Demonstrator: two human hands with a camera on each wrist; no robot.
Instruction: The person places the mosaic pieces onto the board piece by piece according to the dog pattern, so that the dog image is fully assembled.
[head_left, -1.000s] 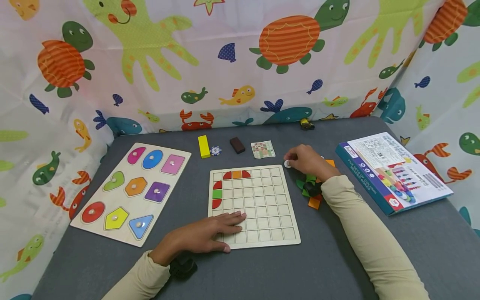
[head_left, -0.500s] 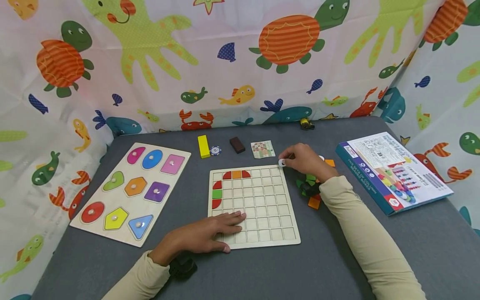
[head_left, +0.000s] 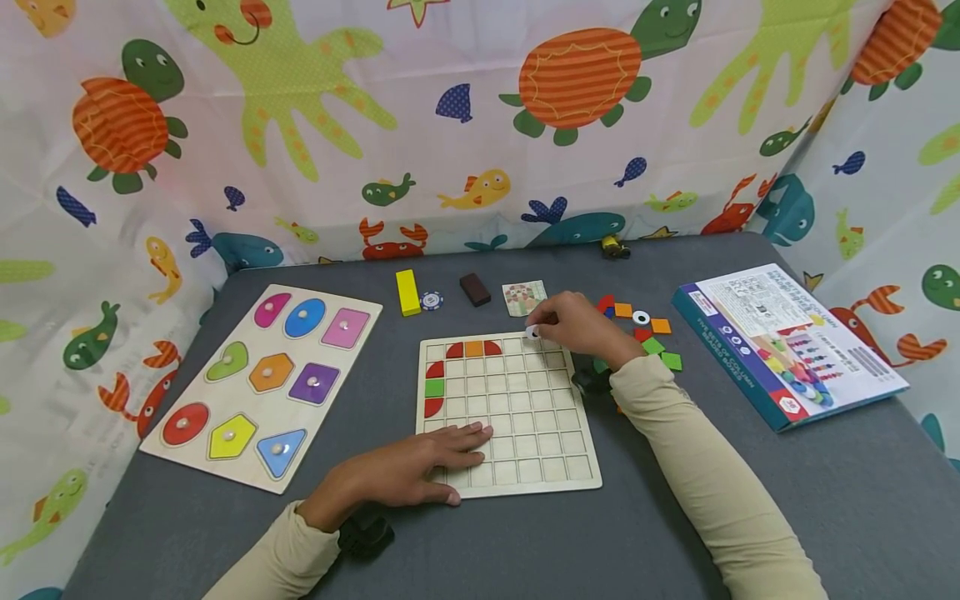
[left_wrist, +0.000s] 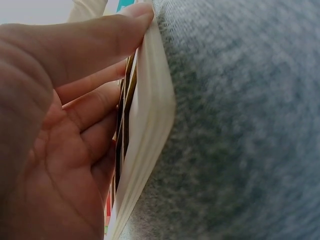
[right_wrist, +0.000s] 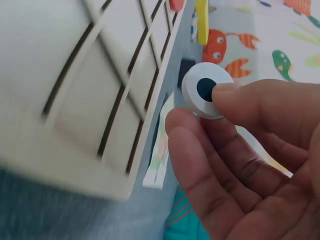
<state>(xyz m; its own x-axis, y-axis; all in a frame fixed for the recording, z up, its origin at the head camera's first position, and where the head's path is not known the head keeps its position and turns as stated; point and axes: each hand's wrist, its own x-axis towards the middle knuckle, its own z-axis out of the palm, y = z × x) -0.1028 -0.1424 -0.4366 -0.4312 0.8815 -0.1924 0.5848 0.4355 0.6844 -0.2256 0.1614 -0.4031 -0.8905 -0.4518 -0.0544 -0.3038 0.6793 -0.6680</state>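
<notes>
Grey tabletop (head_left: 675,517), R hand (head_left: 577,327) grip pinching white eye disc (head_left: 532,332) over grid board (head_left: 517,417), L hand (head_left: 408,467) flat.

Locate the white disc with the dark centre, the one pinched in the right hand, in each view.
Head: white disc at the right hand's fingertips, over the grid board's top edge.
Left wrist: not in it.
Right wrist: white disc upper middle, pinched.
Shared landmark: the grid board.

Playroom: sea-creature curtain (head_left: 480,125), shape puzzle (head_left: 270,379)
</notes>
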